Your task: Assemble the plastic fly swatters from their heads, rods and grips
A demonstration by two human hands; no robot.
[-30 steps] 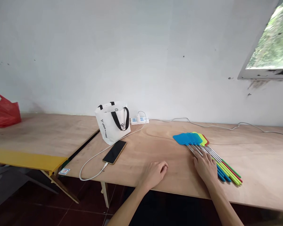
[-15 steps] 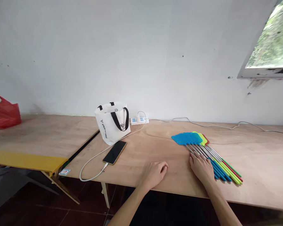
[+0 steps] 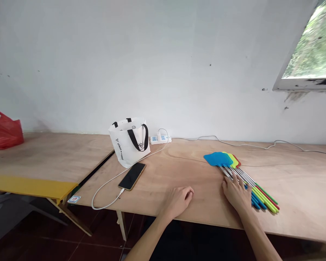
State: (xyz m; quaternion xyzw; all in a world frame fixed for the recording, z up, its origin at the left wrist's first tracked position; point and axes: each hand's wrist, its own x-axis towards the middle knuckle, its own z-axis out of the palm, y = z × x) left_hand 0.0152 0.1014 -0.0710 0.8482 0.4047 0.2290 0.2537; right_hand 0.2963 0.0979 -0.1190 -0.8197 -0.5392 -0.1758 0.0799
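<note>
A bunch of fly swatters (image 3: pixel 222 159) lies on the plywood table (image 3: pixel 179 170) at the right, with blue, yellow-green and red heads, metal shafts and coloured handles. My right hand (image 3: pixel 237 193) lies flat on the shafts and blue handles, fingers stretched out and pressing on them. My left hand (image 3: pixel 178 200) rests near the table's front edge, fingers loosely curled, holding nothing, well to the left of the swatters.
A white tote bag (image 3: pixel 129 140) with black handles stands at the back left. A phone (image 3: pixel 132 175) lies before it on a white cable, which runs to a power strip (image 3: pixel 161 138) by the wall. A red plastic bag (image 3: pixel 4 129) sits on a second table at the far left.
My right hand has pushed the blue swatter heads back to the right, closing the fan into a tighter bunch. The left hand has stayed put.
</note>
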